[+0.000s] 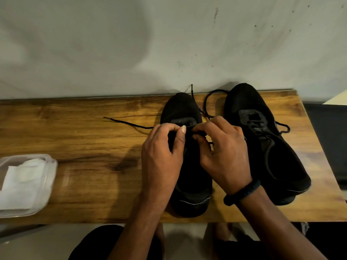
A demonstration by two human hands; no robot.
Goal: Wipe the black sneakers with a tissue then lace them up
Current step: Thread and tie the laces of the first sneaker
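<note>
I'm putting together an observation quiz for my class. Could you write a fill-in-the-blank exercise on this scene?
1. The left hand and right hand pinch the lace of a sneaker that lies to the ___ of the other sneaker.
2. A dark band circles the ___ wrist.
3. The tissues in the clear container are ___.
Missing words: left; right; white.
</note>
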